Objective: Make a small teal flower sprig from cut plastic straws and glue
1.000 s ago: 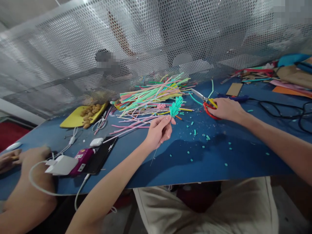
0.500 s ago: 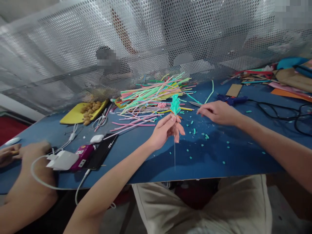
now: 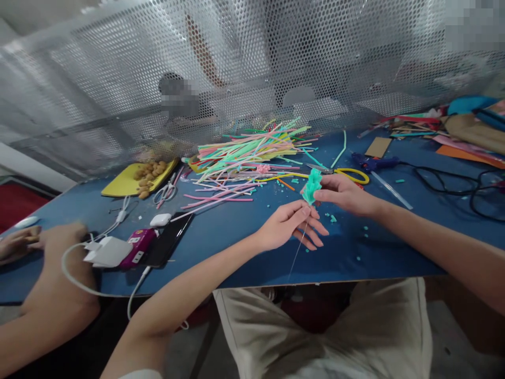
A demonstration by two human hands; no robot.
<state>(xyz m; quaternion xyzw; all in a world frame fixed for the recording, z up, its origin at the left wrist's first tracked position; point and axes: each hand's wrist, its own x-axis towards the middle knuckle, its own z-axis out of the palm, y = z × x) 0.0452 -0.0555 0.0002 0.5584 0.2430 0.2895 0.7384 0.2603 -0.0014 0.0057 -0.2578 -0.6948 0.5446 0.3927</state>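
A small teal flower made of cut straw pieces [image 3: 311, 185] sits on a thin wire stem that hangs down over the blue table [image 3: 244, 237]. My left hand [image 3: 290, 227] pinches the wire just below the flower, its other fingers spread. My right hand [image 3: 345, 192] pinches the teal flower from the right side. Behind the hands lie scissors [image 3: 347, 172] with red and yellow handles, flat on the table. Teal straw snippets [image 3: 363, 237] are scattered around.
A heap of coloured straws [image 3: 248, 152] lies at the back centre. At left are a yellow tray of nuts [image 3: 134, 181], a phone [image 3: 165, 245], a charger and cables. Another person's hands [image 3: 47, 247] rest at far left. Blue glue gun [image 3: 373, 162], black cables, paper at right.
My right hand left the scissors on the table and came over to pinch the flower. My left hand lowered the flower toward me and to the right.
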